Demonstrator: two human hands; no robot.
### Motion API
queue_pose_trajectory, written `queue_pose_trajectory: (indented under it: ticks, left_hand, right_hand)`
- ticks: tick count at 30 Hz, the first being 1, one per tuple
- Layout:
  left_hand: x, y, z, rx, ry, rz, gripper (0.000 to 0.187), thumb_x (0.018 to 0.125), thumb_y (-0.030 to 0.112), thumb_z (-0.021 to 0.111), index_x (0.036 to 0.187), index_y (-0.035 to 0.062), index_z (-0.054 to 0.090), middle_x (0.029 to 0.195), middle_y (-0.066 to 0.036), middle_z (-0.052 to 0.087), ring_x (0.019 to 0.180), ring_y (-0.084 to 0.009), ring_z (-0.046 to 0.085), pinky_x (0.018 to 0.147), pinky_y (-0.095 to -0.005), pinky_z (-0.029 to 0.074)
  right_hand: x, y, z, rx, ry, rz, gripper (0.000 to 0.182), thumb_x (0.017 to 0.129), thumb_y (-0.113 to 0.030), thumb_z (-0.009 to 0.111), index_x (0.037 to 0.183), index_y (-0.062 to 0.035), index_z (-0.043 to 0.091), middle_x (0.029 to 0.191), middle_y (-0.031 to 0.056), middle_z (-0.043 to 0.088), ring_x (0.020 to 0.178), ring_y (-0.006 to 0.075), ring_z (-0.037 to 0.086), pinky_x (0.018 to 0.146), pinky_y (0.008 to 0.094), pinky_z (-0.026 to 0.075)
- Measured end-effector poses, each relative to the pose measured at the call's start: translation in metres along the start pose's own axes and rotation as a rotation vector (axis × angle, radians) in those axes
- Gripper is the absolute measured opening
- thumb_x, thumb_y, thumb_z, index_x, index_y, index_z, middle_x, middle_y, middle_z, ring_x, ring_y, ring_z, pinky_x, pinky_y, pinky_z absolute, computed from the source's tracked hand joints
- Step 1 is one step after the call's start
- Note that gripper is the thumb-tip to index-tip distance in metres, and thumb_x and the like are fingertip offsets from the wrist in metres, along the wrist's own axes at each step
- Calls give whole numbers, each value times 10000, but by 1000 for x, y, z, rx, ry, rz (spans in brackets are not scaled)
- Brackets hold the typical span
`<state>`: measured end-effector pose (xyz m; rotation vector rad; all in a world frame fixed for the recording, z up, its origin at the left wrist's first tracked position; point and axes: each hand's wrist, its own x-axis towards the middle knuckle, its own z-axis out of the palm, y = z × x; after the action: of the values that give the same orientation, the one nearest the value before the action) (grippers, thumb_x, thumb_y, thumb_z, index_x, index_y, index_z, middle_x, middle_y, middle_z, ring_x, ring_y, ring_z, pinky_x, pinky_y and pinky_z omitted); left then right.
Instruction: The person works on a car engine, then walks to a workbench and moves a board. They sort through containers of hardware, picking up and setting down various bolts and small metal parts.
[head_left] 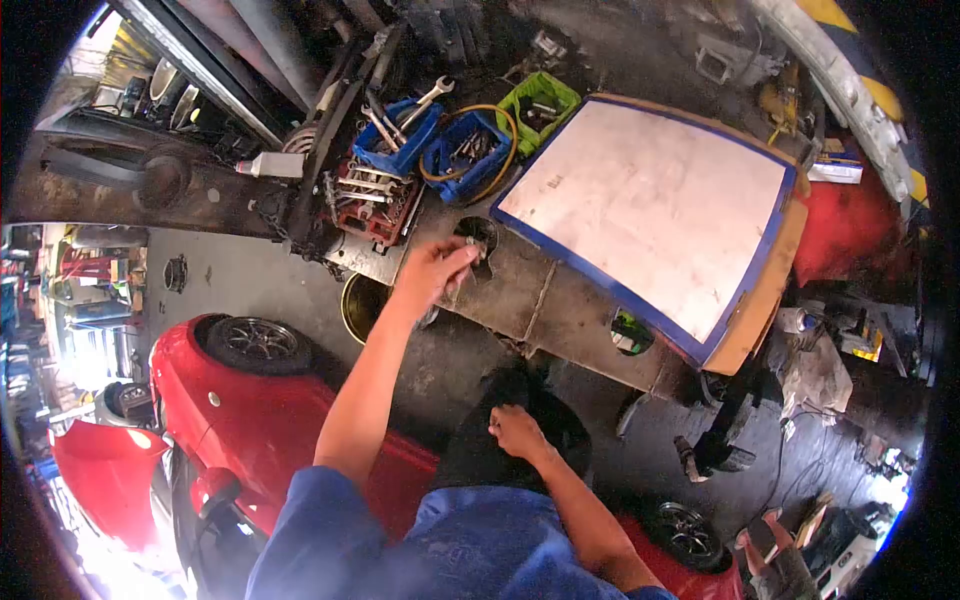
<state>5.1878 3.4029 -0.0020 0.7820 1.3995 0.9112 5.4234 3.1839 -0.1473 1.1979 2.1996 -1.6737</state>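
Observation:
My left hand (435, 270) reaches out over the edge of a worn metal bench (545, 295) and grips a small shiny metal tool (466, 258), close to a round hole in the bench top. Held near my body, my right hand (517, 432) has its fingers curled in a fist over a dark round object (480, 455); nothing shows in it. Both arms come out of blue sleeves.
Two blue bins (400, 135) (465, 150) with wrenches, a green bin (538, 105) and a red tool tray (375, 200) stand beyond the left hand. A white board edged in blue tape (650, 210) lies on the bench. A red car (250, 420) with an alloy wheel (258, 343) is at the left.

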Motion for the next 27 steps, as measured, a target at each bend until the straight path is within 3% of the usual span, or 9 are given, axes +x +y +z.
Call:
queue_pose_trajectory:
  ticks: [2, 8, 13, 17, 19, 22, 24, 25, 27]
  left_hand:
    - [-8, -14, 1, -1, 30, -73, 216, 917, 254, 678, 915, 39, 661, 666, 34, 533, 574, -46, 453, 495, -221, 317]
    - [-40, -38, 7, 114, 41, -194, 227, 898, 255, 693, 896, 30, 659, 655, 20, 554, 539, -64, 459, 489, -237, 342]
    - [-108, 55, -9, 183, 275, -91, 297, 881, 281, 709, 1007, 15, 672, 729, 32, 582, 610, -51, 497, 535, -217, 378]
    - [-161, 157, -27, 379, 403, 136, 258, 889, 244, 703, 1008, 17, 677, 766, 26, 603, 686, -68, 526, 630, -220, 427]
    - [-175, 185, -30, 644, 439, 484, 222, 903, 196, 692, 1017, 8, 671, 781, 3, 599, 611, -59, 476, 553, -220, 386]
    - [-196, 220, -29, 1079, 487, 586, 193, 865, 142, 702, 982, -6, 660, 784, -64, 575, 605, -101, 477, 545, -272, 379]
    - [-200, 221, -37, 1098, 470, 546, 186, 864, 138, 701, 973, -8, 662, 787, -65, 581, 604, -107, 480, 546, -270, 380]
    - [-199, 223, -42, 1110, 456, 531, 182, 864, 136, 701, 968, -9, 663, 788, -66, 584, 603, -109, 482, 547, -269, 381]
    - [-188, 218, -63, 1114, 447, 487, 176, 873, 138, 696, 961, -11, 665, 783, -49, 580, 610, -98, 479, 548, -265, 381]
  right_hand:
    - [-4, -3, -6, 101, -159, 16, 264, 899, -287, 628, 1011, -51, 587, 1014, 159, 641, 1003, 382, 597, 858, 494, 476]
    - [-38, -32, -4, 498, -698, -353, 314, 932, -324, 601, 1046, -32, 587, 981, 147, 644, 947, 292, 612, 859, 433, 470]
    - [-45, -95, -46, 433, -778, -477, 305, 956, -314, 576, 1045, -23, 579, 998, 126, 643, 949, 256, 600, 832, 407, 457]
    - [-43, -136, -58, 328, -881, -575, 295, 955, -306, 580, 1036, -23, 582, 990, 141, 644, 940, 250, 601, 813, 404, 456]
    - [-42, -146, -68, 397, -633, -501, 322, 955, -324, 589, 1082, -29, 602, 1027, 148, 651, 991, 248, 609, 864, 383, 463]
    - [-9, -126, -74, 466, -374, -339, 392, 959, -341, 597, 1186, -21, 604, 1117, 130, 659, 1048, 228, 605, 926, 367, 459]
    - [22, -106, -90, 417, -264, -184, 385, 949, -327, 609, 1170, -13, 624, 1104, 142, 666, 1042, 217, 614, 907, 363, 474]
    - [30, -107, -113, 330, -184, -147, 488, 928, -416, 600, 1214, -21, 615, 1212, 211, 632, 1135, 341, 601, 981, 413, 455]
    - [49, -91, -139, 411, -5, -144, 410, 930, -364, 610, 1147, -18, 635, 1143, 184, 661, 1088, 322, 619, 945, 389, 469]
